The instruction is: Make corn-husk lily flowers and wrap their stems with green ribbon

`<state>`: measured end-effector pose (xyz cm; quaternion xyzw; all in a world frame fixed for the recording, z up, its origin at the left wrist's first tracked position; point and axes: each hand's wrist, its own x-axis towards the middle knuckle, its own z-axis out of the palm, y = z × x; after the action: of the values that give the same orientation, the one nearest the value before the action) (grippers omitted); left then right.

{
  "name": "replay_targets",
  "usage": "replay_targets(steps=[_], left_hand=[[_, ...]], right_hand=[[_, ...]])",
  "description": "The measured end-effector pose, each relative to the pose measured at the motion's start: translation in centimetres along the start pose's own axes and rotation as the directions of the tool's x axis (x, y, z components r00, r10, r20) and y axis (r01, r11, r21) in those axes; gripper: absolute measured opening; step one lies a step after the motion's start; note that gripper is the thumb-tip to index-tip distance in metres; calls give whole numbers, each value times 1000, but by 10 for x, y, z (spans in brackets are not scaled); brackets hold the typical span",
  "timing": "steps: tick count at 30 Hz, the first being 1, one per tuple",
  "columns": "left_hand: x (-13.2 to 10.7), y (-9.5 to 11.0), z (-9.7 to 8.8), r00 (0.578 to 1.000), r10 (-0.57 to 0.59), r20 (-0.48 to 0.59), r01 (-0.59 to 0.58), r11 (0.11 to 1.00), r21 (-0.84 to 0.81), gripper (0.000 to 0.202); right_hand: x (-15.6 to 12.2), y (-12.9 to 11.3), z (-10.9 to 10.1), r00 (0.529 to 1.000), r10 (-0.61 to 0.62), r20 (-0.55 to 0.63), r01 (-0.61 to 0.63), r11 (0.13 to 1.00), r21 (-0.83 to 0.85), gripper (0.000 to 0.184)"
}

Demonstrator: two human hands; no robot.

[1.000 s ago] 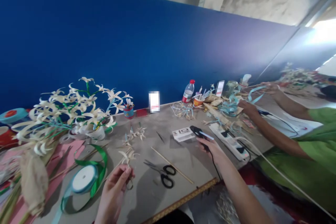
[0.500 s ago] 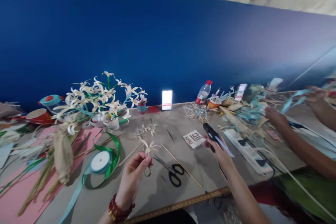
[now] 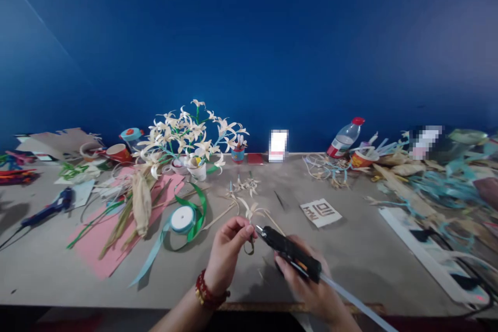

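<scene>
My left hand pinches a small cream corn-husk flower by its base, petals upward, with a thin curled strip hanging below the fingers. In my right hand is a black hot glue gun, a long clear glue stick sticking out of its back. The gun's nozzle points left, right beside the flower's base; contact cannot be made out. Behind the flower, several loose husk flowers lie on the table. My right hand and the gun cover the place where the scissors lay.
Potted husk flowers stand at the back left, near a ribbon spool and pink paper. A blue glue gun lies far left. To the right are a patterned card, a tilted bottle and a power strip.
My right hand has brought the glue gun leftward from beside the power strip to the flower. The view has turned right-to-left, and the left hand still pinches the flower.
</scene>
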<state>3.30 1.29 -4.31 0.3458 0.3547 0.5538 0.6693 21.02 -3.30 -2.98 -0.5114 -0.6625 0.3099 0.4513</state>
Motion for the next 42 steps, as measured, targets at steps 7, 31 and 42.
replay_targets(steps=[7, 31, 42], left_hand=[[-2, 7, -2, 1000, 22, -4, -22, 1000, -9, 18], [-1, 7, -1, 1000, 5, 6, -5, 1000, -1, 21], [-1, 7, 0, 1000, 3, 2, -3, 1000, -9, 22]], right_hand=[[15, -2, 7, 990, -142, 4, 142, 984, -110, 7], [9, 15, 7, 991, -122, 47, 129, 970, -205, 9], [10, 11, 4, 988, -141, 68, 153, 964, -219, 11]])
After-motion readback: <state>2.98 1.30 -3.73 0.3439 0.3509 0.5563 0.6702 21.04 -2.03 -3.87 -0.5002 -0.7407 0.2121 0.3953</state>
